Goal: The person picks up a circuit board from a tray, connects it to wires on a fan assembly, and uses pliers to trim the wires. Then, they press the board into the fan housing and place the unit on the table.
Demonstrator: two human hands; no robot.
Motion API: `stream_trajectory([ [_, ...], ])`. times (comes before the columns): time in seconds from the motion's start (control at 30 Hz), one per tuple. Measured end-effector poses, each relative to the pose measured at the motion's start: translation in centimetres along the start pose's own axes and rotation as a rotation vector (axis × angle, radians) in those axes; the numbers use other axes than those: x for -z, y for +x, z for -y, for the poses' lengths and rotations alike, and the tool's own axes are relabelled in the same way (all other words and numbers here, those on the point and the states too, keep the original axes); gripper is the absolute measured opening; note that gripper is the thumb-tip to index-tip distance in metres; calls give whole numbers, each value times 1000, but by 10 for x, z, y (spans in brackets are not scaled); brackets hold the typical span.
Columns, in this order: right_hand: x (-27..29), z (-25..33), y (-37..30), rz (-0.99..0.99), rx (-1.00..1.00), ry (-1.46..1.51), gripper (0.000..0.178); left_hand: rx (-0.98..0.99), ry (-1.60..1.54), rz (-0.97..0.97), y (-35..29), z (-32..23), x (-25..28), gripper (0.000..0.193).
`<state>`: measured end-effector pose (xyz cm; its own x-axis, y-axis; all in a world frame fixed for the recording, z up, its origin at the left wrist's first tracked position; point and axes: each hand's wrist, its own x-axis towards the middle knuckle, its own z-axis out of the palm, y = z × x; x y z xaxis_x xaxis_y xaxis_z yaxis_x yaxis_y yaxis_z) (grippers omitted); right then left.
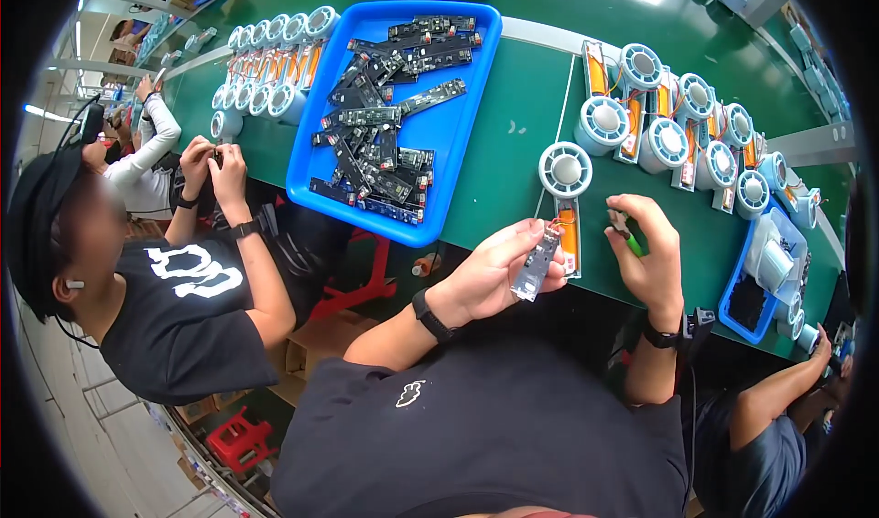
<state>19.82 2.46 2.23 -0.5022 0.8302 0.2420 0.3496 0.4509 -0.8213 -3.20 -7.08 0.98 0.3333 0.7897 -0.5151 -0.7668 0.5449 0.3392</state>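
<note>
My left hand (494, 275) grips a small dark circuit board (535, 269) between thumb and fingers, near the table's front edge. Red and other thin wires run at the board's upper end, beside a light-blue round fan unit (566, 169). The fan's orange battery (569, 234), in a pale tray, lies just behind my left fingertips. To the right, my right hand (648, 253) is curled around a small green-handled tool (632, 240); its tip points up and left, apart from the board. The tool's exact kind is hidden by my fingers.
A blue tray (455, 188) piled with circuit boards stands left of centre. Several fan units with orange batteries (663, 143) sit at the right, more (284, 37) at the far left. A second blue tray (732, 312) lies at right. Co-workers (183, 298) sit on both sides.
</note>
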Motion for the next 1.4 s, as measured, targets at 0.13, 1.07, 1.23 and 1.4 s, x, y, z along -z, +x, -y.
stream_trajectory([
  [0.13,4,12,1,90,30,-76,38,24,-35,9,0,-4,2,38],
  [1.07,-46,47,12,231,16,-551,32,-31,-24,126,-8,-15,39,39],
  [1.23,-50,49,13,253,17,-537,31,-33,-19,153,-6,-15,41,38],
  [1.4,-49,47,12,267,8,-556,30,-23,-19,144,-11,-17,40,36],
])
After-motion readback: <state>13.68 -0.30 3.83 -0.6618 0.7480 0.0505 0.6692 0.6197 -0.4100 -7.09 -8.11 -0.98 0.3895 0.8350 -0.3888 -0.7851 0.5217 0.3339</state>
